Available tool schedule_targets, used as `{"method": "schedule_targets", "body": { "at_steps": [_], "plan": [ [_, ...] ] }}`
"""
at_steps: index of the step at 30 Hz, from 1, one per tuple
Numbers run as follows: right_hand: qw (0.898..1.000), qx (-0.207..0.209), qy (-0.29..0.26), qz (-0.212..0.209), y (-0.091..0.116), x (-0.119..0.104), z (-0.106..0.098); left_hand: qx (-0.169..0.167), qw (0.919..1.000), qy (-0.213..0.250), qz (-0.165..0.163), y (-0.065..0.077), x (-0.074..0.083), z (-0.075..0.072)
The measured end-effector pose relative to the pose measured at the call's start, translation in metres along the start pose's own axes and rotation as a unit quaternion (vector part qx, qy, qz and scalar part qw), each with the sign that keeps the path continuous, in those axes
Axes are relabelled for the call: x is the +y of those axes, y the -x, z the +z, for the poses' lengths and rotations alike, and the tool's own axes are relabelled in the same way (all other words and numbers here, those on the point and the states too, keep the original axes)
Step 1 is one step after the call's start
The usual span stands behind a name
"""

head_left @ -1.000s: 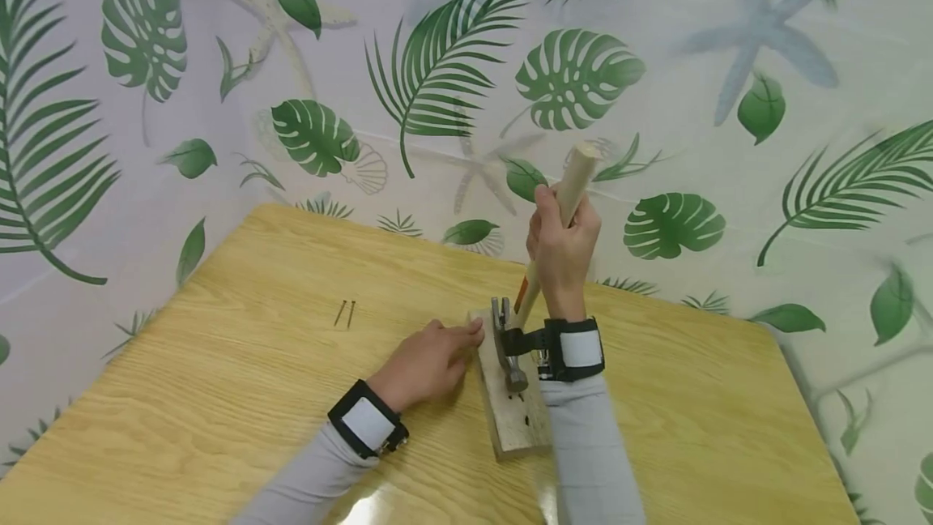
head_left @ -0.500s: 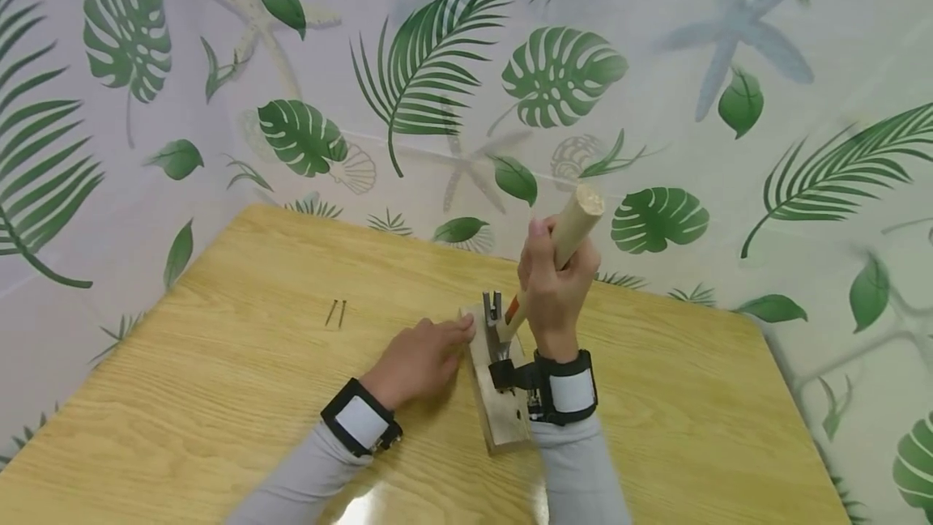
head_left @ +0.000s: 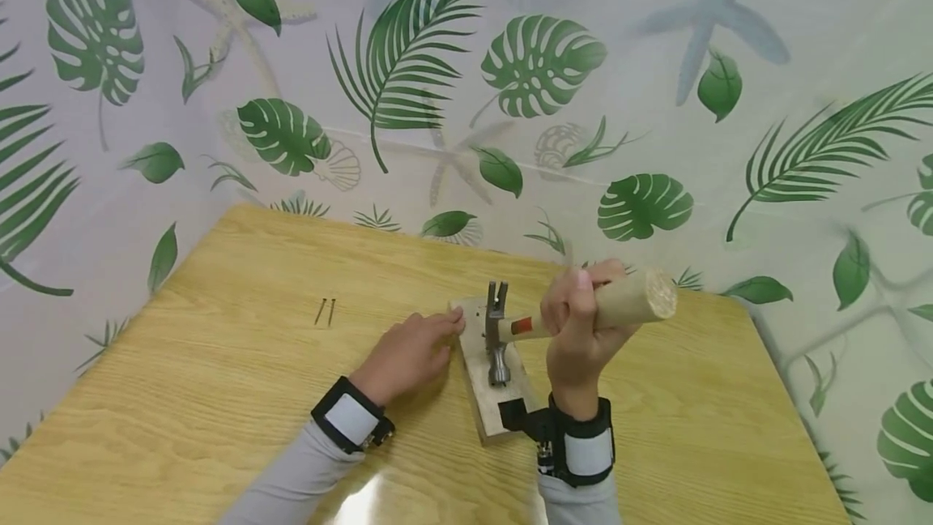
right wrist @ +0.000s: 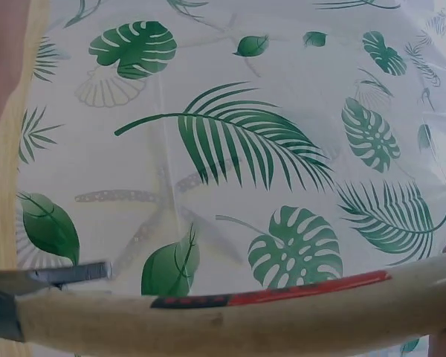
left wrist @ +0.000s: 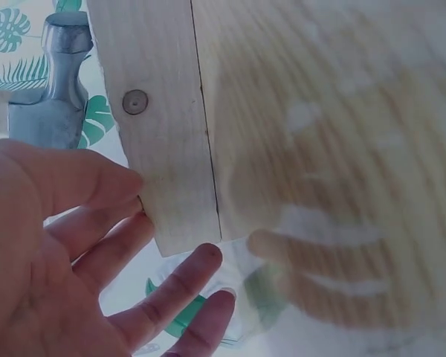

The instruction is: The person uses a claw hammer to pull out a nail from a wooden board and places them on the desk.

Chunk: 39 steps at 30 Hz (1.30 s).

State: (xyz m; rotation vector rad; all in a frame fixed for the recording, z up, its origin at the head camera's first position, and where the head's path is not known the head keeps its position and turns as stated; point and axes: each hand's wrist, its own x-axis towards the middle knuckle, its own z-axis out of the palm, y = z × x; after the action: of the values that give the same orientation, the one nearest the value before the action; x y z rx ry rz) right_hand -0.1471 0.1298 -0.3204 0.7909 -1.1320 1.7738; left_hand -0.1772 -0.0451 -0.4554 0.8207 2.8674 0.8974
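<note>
My right hand [head_left: 586,330] grips the wooden handle of a claw hammer [head_left: 634,300] with its fingers curled round it. The handle tilts low toward the right. The metal hammer head [head_left: 493,339] is right over the top of a pale wooden block [head_left: 477,383], claw pointing away from me. In the right wrist view the hammer handle [right wrist: 223,323] crosses the bottom, with a red and black stripe. My left hand [head_left: 404,355] has its fingertips at the block's far left corner. The left wrist view shows those fingers [left wrist: 182,286] loosely spread, touching the block's edge [left wrist: 175,171].
Two nails [head_left: 324,312] lie on the wood-grain table [head_left: 240,379], left of the block. A white cloth [head_left: 437,185] with green leaf prints hangs behind the table. The right wrist's camera mount [head_left: 513,414] overlaps the block's near end.
The right hand has swung the hammer's handle from steeply raised down to the right, with the head staying over the block. The left hand keeps its place at the block.
</note>
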Motion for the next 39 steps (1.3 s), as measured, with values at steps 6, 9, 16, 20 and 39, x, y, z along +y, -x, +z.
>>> {"method": "schedule_targets", "body": {
  "at_steps": [6, 9, 16, 20, 39],
  "plan": [
    [0.999, 0.030, -0.008, -0.013, 0.003, -0.006, -0.004, -0.008, 0.9979, 0.064, 0.009, 0.007, -0.007, 0.001],
    [0.999, 0.045, -0.003, -0.016, 0.003, -0.012, -0.002, 0.009, 0.9975, 0.065, 0.024, 0.006, -0.007, -0.001],
    [0.999, 0.030, -0.014, 0.007, -0.002, -0.034, 0.010, 0.036, 0.9877, 0.127, 0.084, -0.001, 0.007, -0.005],
    [0.999, 0.024, -0.040, 0.009, -0.004, -0.043, 0.017, 0.035, 0.9837, 0.138, 0.110, -0.003, 0.012, -0.006],
    [0.998, -0.042, -0.009, 0.039, -0.002, -0.040, 0.017, 0.162, 0.9750, 0.122, 0.092, -0.008, -0.007, -0.029]
  ]
}}
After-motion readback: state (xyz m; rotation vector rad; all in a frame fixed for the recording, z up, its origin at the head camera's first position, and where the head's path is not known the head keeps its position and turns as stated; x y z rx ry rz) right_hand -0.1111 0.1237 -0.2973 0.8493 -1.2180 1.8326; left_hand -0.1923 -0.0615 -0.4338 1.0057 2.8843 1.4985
